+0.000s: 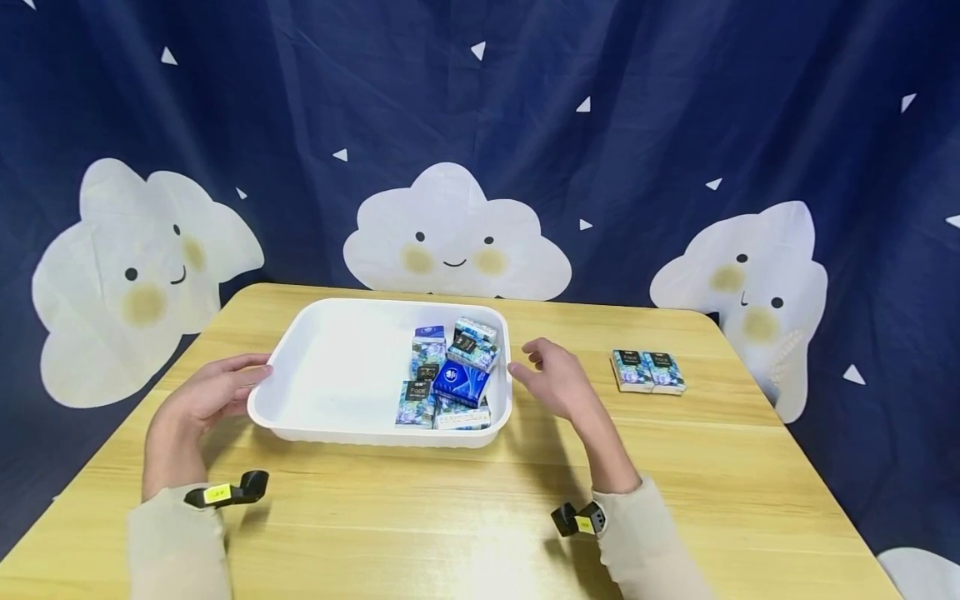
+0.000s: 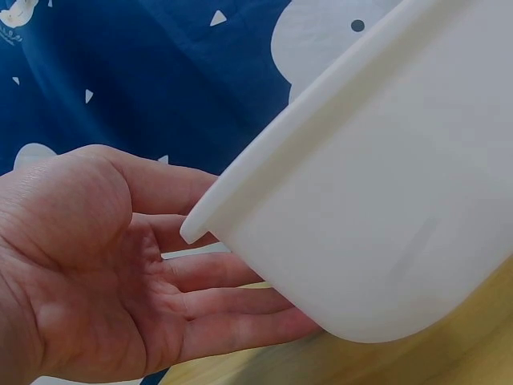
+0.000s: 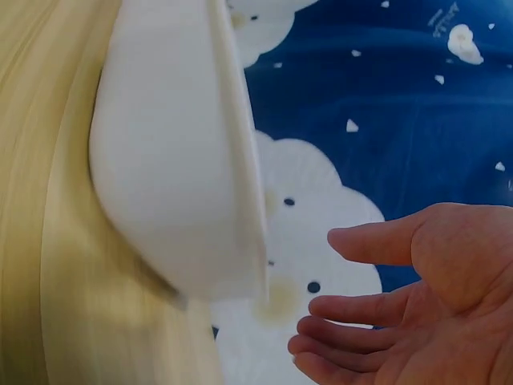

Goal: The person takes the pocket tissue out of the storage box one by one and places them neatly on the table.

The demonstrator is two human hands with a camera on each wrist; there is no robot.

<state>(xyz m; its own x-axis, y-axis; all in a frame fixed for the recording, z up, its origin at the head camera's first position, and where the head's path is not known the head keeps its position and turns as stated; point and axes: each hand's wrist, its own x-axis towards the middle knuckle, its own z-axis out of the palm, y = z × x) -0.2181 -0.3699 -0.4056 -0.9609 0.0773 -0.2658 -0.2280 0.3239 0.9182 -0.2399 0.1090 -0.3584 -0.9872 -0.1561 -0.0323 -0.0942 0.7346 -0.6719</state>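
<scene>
A white plastic tub (image 1: 330, 367) lies on the table, with several small blue, floral-printed packs (image 1: 465, 382), which look like pocket tissues, heaped in its right half. At the tub's left end is my left hand (image 1: 217, 390). In the left wrist view, its extended fingers (image 2: 240, 327) reach against the outer wall below the rim. My right hand (image 1: 553, 377) is just off the tub's right end, thumb side close to the rim. The right wrist view shows that hand (image 3: 433, 297) with its fingers relaxed, a gap from the wall and nothing held.
Two more packs (image 1: 648, 372) sit side by side on the wooden table (image 1: 420, 517), right of my right hand. A dark blue curtain (image 1: 645, 100) with smiling clouds hangs behind the table's far edge. Each sleeve cuff carries a black wrist camera (image 1: 577, 520).
</scene>
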